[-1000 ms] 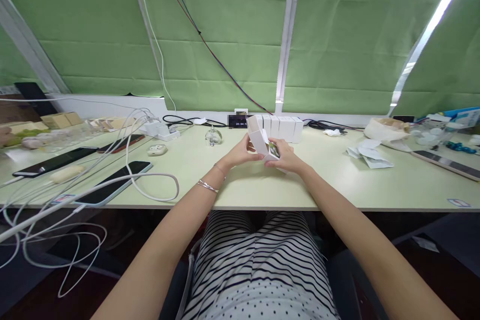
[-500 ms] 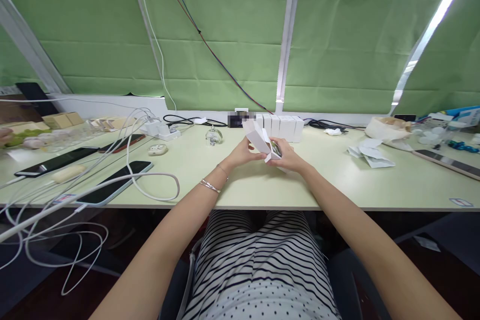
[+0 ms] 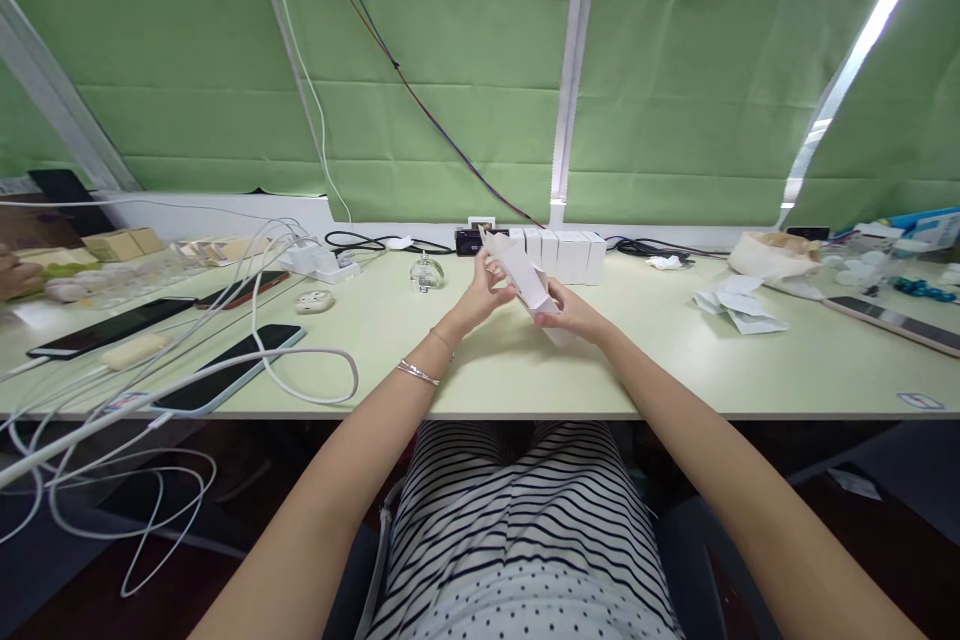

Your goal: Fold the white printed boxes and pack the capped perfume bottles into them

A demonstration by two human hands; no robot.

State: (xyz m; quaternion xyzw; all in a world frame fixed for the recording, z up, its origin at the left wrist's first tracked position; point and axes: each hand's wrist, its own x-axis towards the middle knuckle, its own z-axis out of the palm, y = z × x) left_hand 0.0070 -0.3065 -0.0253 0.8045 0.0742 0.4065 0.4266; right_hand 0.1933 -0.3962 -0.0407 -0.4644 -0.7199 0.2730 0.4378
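A small white cardboard box [image 3: 523, 277] is held tilted above the table, between my two hands. My left hand [image 3: 480, 300] has its fingers curled at the box's upper left end, by a raised flap. Around the lower right part, my right hand [image 3: 574, 311] grips the box with the thumb on its near side. What lies inside the box is hidden from this angle. Just behind it, a row of several similar white boxes [image 3: 574, 257] stands upright against the back wall.
A small clear, greenish glass object [image 3: 426, 272] stands left of my hands, near an earbud case [image 3: 313, 301]. Phones, including a light blue one [image 3: 229, 370], lie among white cables at left. White packets [image 3: 741, 305], a cloth bag [image 3: 776, 258] and a phone [image 3: 896, 325] are at right.
My left hand has shifted from the box's near end up to its upper left end. The box has turned, and the dark and green contents seen before are now out of sight.
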